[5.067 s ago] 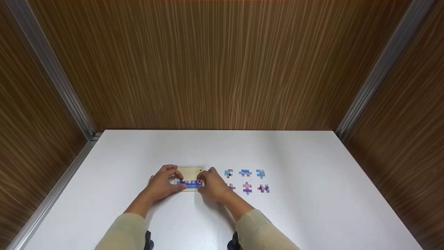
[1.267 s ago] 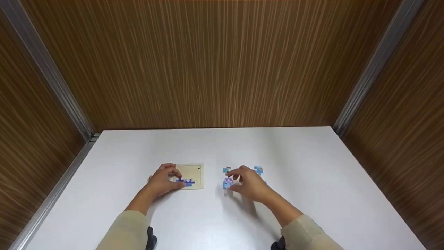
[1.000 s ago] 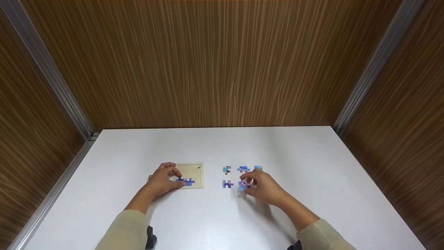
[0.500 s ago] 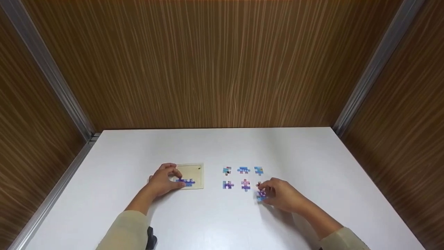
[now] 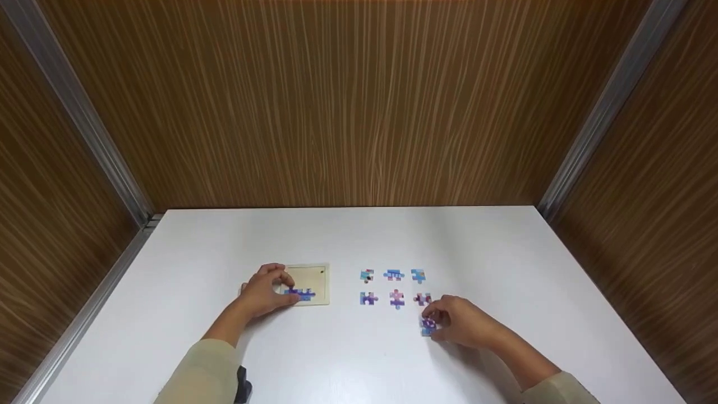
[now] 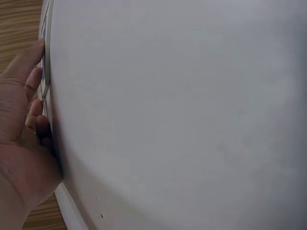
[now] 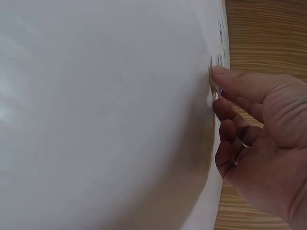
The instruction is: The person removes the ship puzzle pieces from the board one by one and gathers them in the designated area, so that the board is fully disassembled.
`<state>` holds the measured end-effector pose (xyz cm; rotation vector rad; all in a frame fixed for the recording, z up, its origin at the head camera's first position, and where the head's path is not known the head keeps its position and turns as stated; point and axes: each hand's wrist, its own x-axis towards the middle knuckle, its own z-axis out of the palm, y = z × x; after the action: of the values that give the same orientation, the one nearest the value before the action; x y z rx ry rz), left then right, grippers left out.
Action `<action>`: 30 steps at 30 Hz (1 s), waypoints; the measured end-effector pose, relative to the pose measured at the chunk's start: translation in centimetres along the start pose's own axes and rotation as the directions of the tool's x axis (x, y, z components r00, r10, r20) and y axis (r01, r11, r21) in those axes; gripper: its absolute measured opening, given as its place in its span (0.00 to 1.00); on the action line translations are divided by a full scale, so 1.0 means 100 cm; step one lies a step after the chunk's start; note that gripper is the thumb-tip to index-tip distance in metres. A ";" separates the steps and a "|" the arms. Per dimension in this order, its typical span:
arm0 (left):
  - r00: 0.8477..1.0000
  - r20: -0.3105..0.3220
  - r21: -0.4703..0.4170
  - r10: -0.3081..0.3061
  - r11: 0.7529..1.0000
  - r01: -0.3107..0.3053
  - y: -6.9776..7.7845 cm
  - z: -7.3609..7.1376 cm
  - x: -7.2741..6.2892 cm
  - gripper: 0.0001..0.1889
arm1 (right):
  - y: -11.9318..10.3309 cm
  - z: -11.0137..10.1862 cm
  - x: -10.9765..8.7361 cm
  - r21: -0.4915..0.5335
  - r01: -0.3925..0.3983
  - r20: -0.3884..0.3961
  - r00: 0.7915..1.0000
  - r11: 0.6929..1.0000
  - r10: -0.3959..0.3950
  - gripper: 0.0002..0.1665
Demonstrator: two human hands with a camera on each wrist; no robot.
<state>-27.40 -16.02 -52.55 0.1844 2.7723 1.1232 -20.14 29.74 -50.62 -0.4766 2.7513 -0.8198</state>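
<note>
In the head view, my left hand (image 5: 263, 292) is at the left side of a shallow wooden puzzle tray (image 5: 327, 285). Its thumb and index finger are curled onto blue-and-purple jigsaw pieces (image 5: 306, 295) at the tray's front left, covering part of them. The rest of the tray's floor shows bare wood. Off to the right, my right hand (image 5: 460, 321) pinches a purple-and-blue jigsaw piece (image 5: 428, 327) between thumb and fingers, low over the table or touching it; I cannot tell which. In the right wrist view that piece is mostly hidden behind the thumb (image 7: 240, 84).
Several loose jigsaw pieces lie in two rows between tray and right hand, among them a pink one (image 5: 397, 298) and a red-and-purple one (image 5: 422, 299) just behind the held piece. The white table (image 5: 348, 353) ends at a wood-grain wall (image 5: 359, 112).
The right hand has taken a jigsaw piece from the tray's front right and carried it rightward past the loose pieces, then slightly nearer me. My left hand has stayed at the tray.
</note>
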 end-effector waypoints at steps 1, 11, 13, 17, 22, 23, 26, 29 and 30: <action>1.000 0.001 0.003 0.000 1.000 0.000 0.000 0.000 0.000 0.18 | 0.001 0.000 0.000 0.000 0.002 0.001 1.000 1.000 -0.002 0.20; 1.000 0.014 0.024 0.000 1.000 -0.001 0.000 -0.001 0.000 0.18 | 0.003 -0.002 -0.003 -0.004 0.004 0.006 1.000 1.000 -0.004 0.21; 1.000 0.025 0.019 0.003 1.000 -0.003 -0.001 -0.002 -0.001 0.18 | 0.002 -0.003 -0.003 -0.012 0.010 0.008 1.000 1.000 -0.010 0.20; 0.998 0.056 -0.007 0.021 1.000 -0.021 -0.003 -0.006 -0.001 0.16 | -0.002 -0.007 -0.002 -0.028 0.029 0.009 1.000 0.999 -0.029 0.22; 0.995 0.074 -0.023 0.060 0.998 -0.058 -0.005 -0.008 0.001 0.15 | -0.015 -0.018 0.003 -0.015 0.037 -0.003 0.999 0.999 -0.037 0.20; 0.995 0.074 -0.023 0.065 0.998 -0.063 -0.005 -0.008 0.001 0.15 | -0.019 -0.020 0.004 -0.010 0.043 -0.008 0.999 0.999 -0.043 0.19; 0.994 0.073 -0.022 0.076 0.997 -0.074 -0.005 -0.008 0.001 0.15 | -0.031 -0.025 0.010 -0.007 0.066 -0.026 0.997 0.998 -0.066 0.18; 0.995 0.069 -0.023 0.074 0.997 -0.073 -0.005 -0.008 0.001 0.16 | -0.046 -0.026 0.019 -0.002 0.106 -0.043 0.993 0.994 -0.106 0.19; 0.995 0.069 -0.023 0.074 0.997 -0.072 -0.005 -0.008 0.001 0.15 | -0.052 -0.024 0.023 0.006 0.113 -0.048 0.992 0.994 -0.113 0.19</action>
<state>-27.64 -16.91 -52.28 0.3186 2.7124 1.1389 -21.71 25.97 -45.98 -0.6239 2.7848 -0.8799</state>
